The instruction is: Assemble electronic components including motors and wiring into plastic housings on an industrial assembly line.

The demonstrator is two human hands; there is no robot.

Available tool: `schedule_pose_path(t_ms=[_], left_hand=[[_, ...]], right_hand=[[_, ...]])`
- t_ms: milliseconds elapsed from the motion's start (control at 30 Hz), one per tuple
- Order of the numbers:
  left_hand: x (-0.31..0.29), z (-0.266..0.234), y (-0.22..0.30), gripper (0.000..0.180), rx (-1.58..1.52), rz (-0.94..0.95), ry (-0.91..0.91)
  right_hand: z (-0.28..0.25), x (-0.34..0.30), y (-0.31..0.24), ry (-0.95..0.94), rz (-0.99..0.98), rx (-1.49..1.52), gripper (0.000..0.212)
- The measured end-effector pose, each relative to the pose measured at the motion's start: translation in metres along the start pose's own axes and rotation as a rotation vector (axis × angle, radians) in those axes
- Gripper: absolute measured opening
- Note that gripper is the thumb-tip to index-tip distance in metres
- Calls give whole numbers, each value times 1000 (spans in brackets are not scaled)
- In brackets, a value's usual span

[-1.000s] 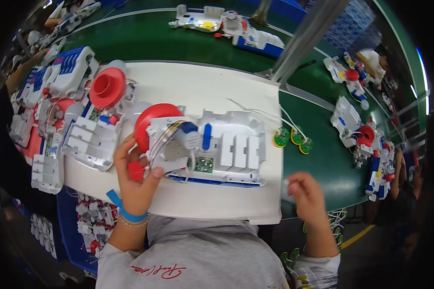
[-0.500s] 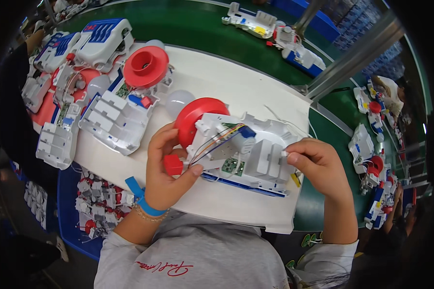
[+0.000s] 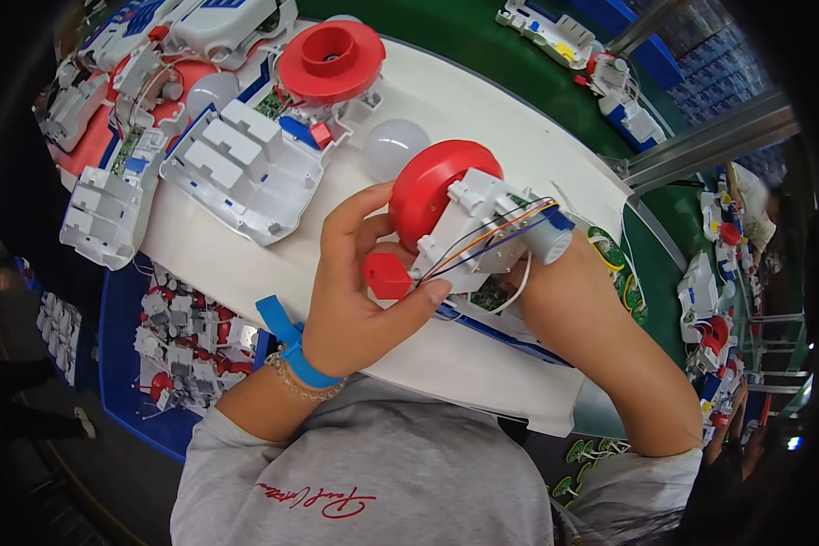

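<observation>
My left hand [image 3: 359, 296] is closed around a motor assembly: a white plastic bracket [image 3: 469, 205] with a red round wheel [image 3: 432, 182], a small red block [image 3: 388, 276], coloured wires and a silver motor [image 3: 548, 241]. The unit is lifted and tilted over the white housing, whose blue edge [image 3: 505, 332] and green circuit board [image 3: 490, 296] show beneath. My right hand [image 3: 560, 287] reaches in behind the motor, at the housing's right part. Its fingers are hidden by the assembly, so what they touch cannot be seen.
Left of my hands lies another open white housing [image 3: 246, 173] with a red wheel [image 3: 332, 62]. A translucent white dome [image 3: 398, 150] sits beyond the assembly. A blue bin [image 3: 123, 387] of parts stands lower left. Green circuit boards [image 3: 630, 282] lie at right, near a metal post [image 3: 710, 141].
The motor assembly has been raised and tilted, its motor now swung toward the right. My right hand has gone from the housing's right end, where its fingers showed pinched, to behind the motor.
</observation>
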State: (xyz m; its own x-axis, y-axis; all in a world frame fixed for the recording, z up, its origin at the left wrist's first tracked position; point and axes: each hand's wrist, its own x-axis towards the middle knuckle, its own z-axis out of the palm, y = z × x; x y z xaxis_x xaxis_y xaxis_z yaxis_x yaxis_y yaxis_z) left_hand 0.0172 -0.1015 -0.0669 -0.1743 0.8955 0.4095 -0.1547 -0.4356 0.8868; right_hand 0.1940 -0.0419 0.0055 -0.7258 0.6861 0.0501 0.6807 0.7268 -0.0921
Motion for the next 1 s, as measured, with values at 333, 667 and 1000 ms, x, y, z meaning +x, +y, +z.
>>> schedule_pose_path(t_ms=[333,667,1000], left_hand=[[-2,-4,-2,74,18,82,-31],[3,-5,0,72,111,153,-120],[29,13,1,67,133,-156,-375]], right_hand=[[8,0,-16,-212,36,-197,22],[-3,-39,16,271,-25,113,28],[42,-119,59,188,908,1357,53]])
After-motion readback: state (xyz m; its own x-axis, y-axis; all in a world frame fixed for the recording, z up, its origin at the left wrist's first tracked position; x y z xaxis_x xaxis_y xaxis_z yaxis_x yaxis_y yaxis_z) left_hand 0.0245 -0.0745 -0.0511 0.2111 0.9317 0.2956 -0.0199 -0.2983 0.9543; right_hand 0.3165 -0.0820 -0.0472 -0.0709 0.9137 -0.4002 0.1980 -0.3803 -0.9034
